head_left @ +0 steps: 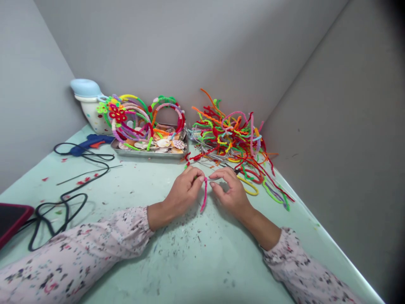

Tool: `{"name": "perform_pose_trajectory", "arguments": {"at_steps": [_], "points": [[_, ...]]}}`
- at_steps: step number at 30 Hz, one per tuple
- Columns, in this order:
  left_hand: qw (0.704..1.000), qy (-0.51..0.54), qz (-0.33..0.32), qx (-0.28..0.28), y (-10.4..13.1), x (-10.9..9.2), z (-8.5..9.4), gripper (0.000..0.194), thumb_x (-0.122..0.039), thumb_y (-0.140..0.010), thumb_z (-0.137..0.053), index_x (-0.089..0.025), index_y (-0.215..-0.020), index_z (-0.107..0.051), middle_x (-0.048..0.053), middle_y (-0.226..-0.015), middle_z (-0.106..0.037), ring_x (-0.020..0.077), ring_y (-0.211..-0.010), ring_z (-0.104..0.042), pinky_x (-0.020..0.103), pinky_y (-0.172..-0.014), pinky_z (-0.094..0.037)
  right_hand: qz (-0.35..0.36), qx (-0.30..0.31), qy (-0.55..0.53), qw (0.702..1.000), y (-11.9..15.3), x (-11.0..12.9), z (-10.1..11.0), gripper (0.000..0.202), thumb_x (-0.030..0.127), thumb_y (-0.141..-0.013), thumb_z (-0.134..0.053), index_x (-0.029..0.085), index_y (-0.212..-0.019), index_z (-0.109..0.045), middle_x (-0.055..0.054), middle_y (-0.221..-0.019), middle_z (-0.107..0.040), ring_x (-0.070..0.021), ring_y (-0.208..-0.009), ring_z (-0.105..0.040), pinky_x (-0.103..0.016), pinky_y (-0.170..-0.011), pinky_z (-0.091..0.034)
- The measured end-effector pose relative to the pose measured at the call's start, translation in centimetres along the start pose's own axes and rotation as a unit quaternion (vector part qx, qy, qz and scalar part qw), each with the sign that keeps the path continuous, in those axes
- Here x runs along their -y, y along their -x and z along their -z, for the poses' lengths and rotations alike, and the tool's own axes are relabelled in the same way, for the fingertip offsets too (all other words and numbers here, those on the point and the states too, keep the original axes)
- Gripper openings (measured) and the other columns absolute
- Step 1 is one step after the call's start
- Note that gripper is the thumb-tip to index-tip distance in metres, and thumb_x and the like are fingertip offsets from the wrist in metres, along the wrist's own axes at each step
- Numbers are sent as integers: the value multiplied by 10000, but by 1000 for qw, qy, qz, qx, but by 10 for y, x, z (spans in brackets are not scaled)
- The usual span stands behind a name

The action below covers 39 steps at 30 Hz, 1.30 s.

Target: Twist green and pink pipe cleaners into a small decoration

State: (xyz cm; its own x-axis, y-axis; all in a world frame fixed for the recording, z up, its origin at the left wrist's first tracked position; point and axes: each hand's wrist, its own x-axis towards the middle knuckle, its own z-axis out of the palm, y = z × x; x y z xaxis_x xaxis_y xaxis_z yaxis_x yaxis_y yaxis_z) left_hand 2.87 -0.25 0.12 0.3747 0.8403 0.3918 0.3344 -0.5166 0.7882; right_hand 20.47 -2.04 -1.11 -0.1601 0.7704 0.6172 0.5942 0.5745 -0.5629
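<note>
Between finger and thumb, my left hand (183,189) pinches a short bright-pink pipe cleaner (204,197), whose free end hangs down over the table. My right hand (230,191) is close on the right, its thumb and forefinger parted, with nothing visible held between them. A little green shows at the left fingertips, too small to make out. Behind the hands lies a tangled heap of colourful pipe cleaners (230,131), with a yellow loop (248,185) at its near side.
A metal tray (148,154) holds shells and fuzzy coloured rings (129,122). Left of it are a blue glue gun (90,143), its black cord (65,196) and a white container with a blue lid (85,88). A red-edged device (14,219) lies far left. Grey walls enclose the table.
</note>
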Motion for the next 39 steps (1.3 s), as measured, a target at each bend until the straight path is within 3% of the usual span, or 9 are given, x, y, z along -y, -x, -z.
{"name": "perform_pose_trajectory", "arguments": {"at_steps": [9, 39], "points": [[998, 55, 30, 28, 3, -2, -3, 116, -251, -900, -444, -170, -901, -527, -25, -734, -498, 113, -651, -438, 239, -613, -352, 39, -4, 49, 998, -1, -4, -3, 127, 158, -801, -604, 252, -886, -596, -16, -885, -620, -207, -896, -557, -383, -815, -434], [998, 57, 30, 18, 3, -2, -2, 145, -280, -906, -439, -172, -875, -531, -21, -719, -493, 117, -653, -438, 233, -620, -360, 65, -7, 62, 996, 0, -5, -1, 84, 273, -848, -601, 262, -919, -644, -23, -870, -661, -210, -876, -567, -390, -796, -439]]}}
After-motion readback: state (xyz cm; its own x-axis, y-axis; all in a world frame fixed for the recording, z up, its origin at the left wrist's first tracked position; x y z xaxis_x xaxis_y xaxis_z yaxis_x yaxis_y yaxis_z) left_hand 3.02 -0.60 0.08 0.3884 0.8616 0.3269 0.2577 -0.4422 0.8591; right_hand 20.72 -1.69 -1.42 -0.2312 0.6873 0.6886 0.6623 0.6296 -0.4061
